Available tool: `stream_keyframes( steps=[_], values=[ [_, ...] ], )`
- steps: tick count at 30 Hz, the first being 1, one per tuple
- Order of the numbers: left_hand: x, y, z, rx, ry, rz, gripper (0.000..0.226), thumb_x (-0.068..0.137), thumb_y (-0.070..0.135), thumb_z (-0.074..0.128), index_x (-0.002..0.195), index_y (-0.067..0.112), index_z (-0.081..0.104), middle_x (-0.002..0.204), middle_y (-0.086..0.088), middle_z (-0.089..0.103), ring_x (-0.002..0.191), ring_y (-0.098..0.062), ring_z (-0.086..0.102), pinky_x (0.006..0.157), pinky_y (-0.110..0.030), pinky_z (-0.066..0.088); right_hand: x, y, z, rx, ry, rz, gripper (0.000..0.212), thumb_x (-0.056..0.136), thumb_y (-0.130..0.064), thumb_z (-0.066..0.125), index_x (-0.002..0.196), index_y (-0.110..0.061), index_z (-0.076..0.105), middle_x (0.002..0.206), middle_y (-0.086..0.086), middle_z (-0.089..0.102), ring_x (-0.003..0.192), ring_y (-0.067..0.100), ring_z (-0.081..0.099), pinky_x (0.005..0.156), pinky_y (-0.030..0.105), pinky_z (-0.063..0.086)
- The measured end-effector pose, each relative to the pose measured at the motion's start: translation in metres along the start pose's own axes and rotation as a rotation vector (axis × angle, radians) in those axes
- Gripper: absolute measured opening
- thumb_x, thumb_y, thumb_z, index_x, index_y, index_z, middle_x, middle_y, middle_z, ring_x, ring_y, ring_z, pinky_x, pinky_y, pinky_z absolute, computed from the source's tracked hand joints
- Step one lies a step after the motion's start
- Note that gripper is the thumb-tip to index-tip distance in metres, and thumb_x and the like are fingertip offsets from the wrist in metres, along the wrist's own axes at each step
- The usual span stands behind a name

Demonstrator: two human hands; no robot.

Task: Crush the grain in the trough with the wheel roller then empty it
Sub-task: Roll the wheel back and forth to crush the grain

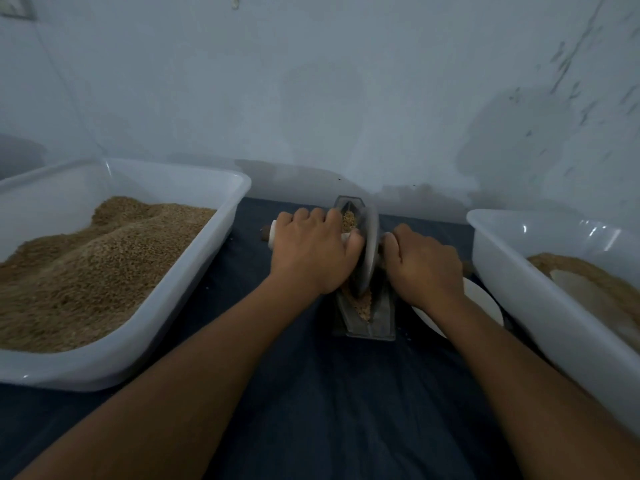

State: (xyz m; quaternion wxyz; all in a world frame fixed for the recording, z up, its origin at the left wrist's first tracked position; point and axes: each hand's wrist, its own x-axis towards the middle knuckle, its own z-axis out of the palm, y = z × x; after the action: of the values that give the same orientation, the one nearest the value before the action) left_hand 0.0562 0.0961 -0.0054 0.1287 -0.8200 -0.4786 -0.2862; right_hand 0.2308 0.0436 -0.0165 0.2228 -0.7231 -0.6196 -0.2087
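Seen from the head camera: a narrow, boat-shaped metal trough (pixel 365 317), dull grey with sloping inner walls meeting in a V, set lengthwise on a bench (pixel 311 393) draped in dark blue cloth. Standing upright in its groove, a thin grey disc, the wheel roller (pixel 370 251), its edge down among the grain (pixel 362 304), which lies as tan, coarse, pebbly kernels at the near end and shows again at the far end behind the disc. Through the disc's centre, a pale rod-like axle handle (pixel 275 233) running crosswise, its left tip poking out beyond the knuckles. Left hand (pixel 310 252) wrapped over the left half of that handle, fingers (pixel 320 216) curled down around it, thumb pressed near the disc. Right hand (pixel 424 263) clasped likewise on the right half, fingers folded over and gripping; the handle itself hidden beneath. Both forearms bare, reaching in from the near edge. To the left, a wide rectangular white plastic tub (pixel 194 282) with rounded corners and smooth glossy walls, heaped with fine, sandy-brown granular grain. To the right, a second white plastic tub (pixel 502 271) holding a thinner layer of similar brown material. Between trough and right tub, partly under the right wrist, a flat white round plate (pixel 485 303). Behind all, a pale blue wall (pixel 311 81), matt, mottled and scuffed.
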Motion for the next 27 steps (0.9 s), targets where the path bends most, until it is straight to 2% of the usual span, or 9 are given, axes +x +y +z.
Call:
stream_keyframes(
  steps=[3, 6, 10, 14, 20, 27],
  values=[
    [-0.006, 0.001, -0.004, 0.015, 0.026, 0.002, 0.048, 0.093, 0.058, 0.016, 0.091, 0.022, 0.047, 0.095, -0.005, 0.061, 0.086, -0.026, 0.052, 0.079, -0.043, 0.034, -0.006, 0.0, -0.002, 0.035, 0.037, 0.004, 0.038, 0.1, -0.047, 0.022, 0.073, -0.025, 0.036, 0.059, -0.009, 0.038, 0.051, 0.012, 0.032, 0.059, 0.035, 0.024],
    [-0.011, 0.004, -0.005, 0.048, 0.063, 0.011, 0.047, 0.094, 0.057, 0.02, 0.09, 0.021, 0.049, 0.089, -0.004, 0.059, 0.08, -0.025, 0.049, 0.075, -0.042, 0.033, -0.008, 0.001, -0.001, 0.092, 0.011, 0.008, 0.037, 0.097, -0.051, 0.019, 0.069, -0.029, 0.029, 0.06, -0.009, 0.04, 0.052, 0.005, 0.033, 0.06, 0.035, 0.025],
    [-0.007, 0.002, -0.001, 0.033, 0.03, 0.001, 0.045, 0.095, 0.056, 0.02, 0.09, 0.022, 0.049, 0.089, -0.002, 0.06, 0.08, -0.024, 0.05, 0.076, -0.042, 0.034, 0.0, 0.004, 0.003, 0.066, -0.017, -0.006, 0.038, 0.101, -0.048, 0.023, 0.069, -0.028, 0.03, 0.061, -0.008, 0.042, 0.053, 0.008, 0.036, 0.06, 0.035, 0.025],
    [0.001, -0.002, 0.006, -0.002, 0.011, -0.035, 0.046, 0.095, 0.056, 0.019, 0.088, 0.023, 0.05, 0.09, -0.002, 0.062, 0.081, -0.025, 0.053, 0.078, -0.042, 0.037, 0.016, 0.003, 0.008, -0.008, -0.046, -0.017, 0.041, 0.1, -0.048, 0.02, 0.071, -0.025, 0.038, 0.063, -0.006, 0.045, 0.057, 0.02, 0.043, 0.062, 0.036, 0.027],
    [0.014, -0.004, 0.014, -0.004, -0.007, -0.03, 0.045, 0.094, 0.058, 0.016, 0.083, 0.024, 0.044, 0.09, -0.002, 0.064, 0.079, -0.025, 0.055, 0.074, -0.041, 0.033, 0.033, 0.005, 0.015, -0.007, -0.102, 0.007, 0.042, 0.097, -0.051, 0.016, 0.071, -0.028, 0.039, 0.063, -0.007, 0.047, 0.054, 0.01, 0.04, 0.06, 0.035, 0.026],
    [0.025, -0.009, 0.023, -0.008, -0.025, -0.035, 0.046, 0.094, 0.057, 0.014, 0.082, 0.025, 0.045, 0.091, -0.002, 0.065, 0.081, -0.026, 0.057, 0.073, -0.04, 0.031, 0.051, 0.005, 0.02, -0.014, -0.144, 0.036, 0.045, 0.094, -0.052, 0.016, 0.071, -0.026, 0.045, 0.064, -0.006, 0.049, 0.056, 0.01, 0.041, 0.056, 0.033, 0.026]
  ],
)
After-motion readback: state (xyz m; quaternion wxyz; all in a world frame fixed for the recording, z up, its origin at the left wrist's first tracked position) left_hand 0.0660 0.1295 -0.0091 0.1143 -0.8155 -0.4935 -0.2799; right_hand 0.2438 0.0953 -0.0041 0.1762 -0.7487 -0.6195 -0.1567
